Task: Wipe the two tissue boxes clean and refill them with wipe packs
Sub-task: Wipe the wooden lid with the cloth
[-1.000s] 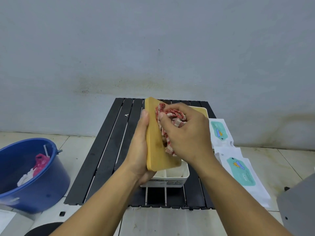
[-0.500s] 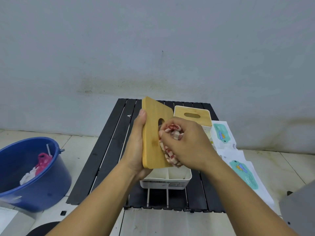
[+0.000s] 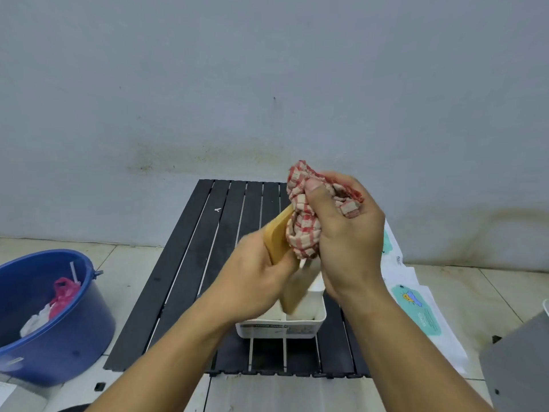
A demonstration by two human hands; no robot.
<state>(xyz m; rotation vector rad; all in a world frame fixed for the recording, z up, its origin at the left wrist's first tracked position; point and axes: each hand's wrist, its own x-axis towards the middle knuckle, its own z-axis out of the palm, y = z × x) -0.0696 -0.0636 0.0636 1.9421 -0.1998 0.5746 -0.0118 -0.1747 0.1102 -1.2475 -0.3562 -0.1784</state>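
My left hand (image 3: 255, 281) holds the wooden lid (image 3: 277, 239) of a tissue box, tilted edge-on above the open white box (image 3: 309, 322). My right hand (image 3: 347, 233) grips a bunched red-and-white checked cloth (image 3: 303, 227) pressed against the lid's upper end. The white box stands on the black slatted table (image 3: 190, 263) near its front edge, with a divider inside. The second tissue box is hidden behind my hands. White wipe packs (image 3: 419, 313) with teal labels lie to the right of the table.
A blue bucket (image 3: 59, 331) with pink and white bags inside stands on the tiled floor at the left. A grey object (image 3: 520, 361) sits at the lower right. A grey wall rises just behind the table.
My right hand has carried the cloth up to the lid's top end. The left hand has turned the lid from face-on to edge-on and lowered it.
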